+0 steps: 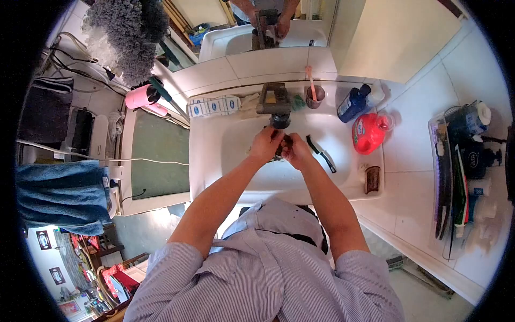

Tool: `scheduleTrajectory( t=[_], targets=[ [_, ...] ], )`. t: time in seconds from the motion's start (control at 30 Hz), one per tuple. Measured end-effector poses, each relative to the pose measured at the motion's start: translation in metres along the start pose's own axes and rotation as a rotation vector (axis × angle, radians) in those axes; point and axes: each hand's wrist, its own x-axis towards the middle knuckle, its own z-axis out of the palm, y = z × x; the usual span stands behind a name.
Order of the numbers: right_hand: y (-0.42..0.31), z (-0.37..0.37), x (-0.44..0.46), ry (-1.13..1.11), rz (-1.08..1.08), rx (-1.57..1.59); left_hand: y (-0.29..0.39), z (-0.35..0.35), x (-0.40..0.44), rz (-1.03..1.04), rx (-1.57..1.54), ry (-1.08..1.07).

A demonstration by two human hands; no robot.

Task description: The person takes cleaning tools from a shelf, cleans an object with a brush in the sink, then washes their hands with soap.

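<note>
Both hands are together over the white sink basin [236, 134], just below the dark faucet [274, 104]. My left hand [265, 144] has its fingers closed at a small dark brown item [287, 143]. From the other side, my right hand [296, 152] closes its fingers on the same item, which the fingers partly hide and which is too small to name. To the right of my right hand, a black-handled knife or peeler [322, 154] lies in the basin. Some small bits show under the hands.
Along the sink's back edge are a patterned packet [214, 106], a green sponge-like thing [299, 102] and a cup [315, 97] with a toothbrush. Blue [354, 103] and red [368, 133] bottles stand on the right, above a soap dish [372, 180]. A pink hair dryer [144, 98] hangs left.
</note>
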Motion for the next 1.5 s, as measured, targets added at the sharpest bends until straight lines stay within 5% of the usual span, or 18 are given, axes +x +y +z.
scheduleTrajectory(
  t=[0.3,0.37,0.47,0.7,0.83,0.9,1.23,1.33,1.5],
  targets=[
    [-0.007,0.000,-0.009,0.051,-0.026,0.057,-0.005,0.000,0.015,-0.085,0.016,0.126],
    [-0.007,-0.021,0.002,-0.080,0.024,0.100,0.023,-0.015,0.011,-0.341,-0.492,-0.276],
    [-0.008,-0.014,-0.005,-0.149,0.109,0.164,0.025,0.001,0.002,-0.276,-0.831,-0.337],
    [-0.001,-0.001,-0.008,-0.007,0.030,-0.027,0.011,0.003,0.001,-0.224,-0.651,-0.393],
    [0.004,-0.003,-0.001,-0.106,-0.039,-0.075,0.005,0.001,-0.001,-0.128,-0.459,-0.323],
    [0.006,-0.002,-0.001,0.044,-0.060,-0.178,0.006,0.000,-0.001,-0.126,-0.402,-0.294],
    [-0.002,0.006,-0.013,0.085,-0.032,-0.333,0.000,-0.006,0.006,-0.089,-0.133,-0.123],
    [0.001,0.009,-0.017,0.131,-0.207,-0.518,0.006,-0.008,0.005,-0.089,-0.043,-0.106],
    [0.013,-0.019,0.013,-0.111,-0.580,-0.775,0.008,-0.009,0.004,-0.093,-0.025,-0.103]
  ],
)
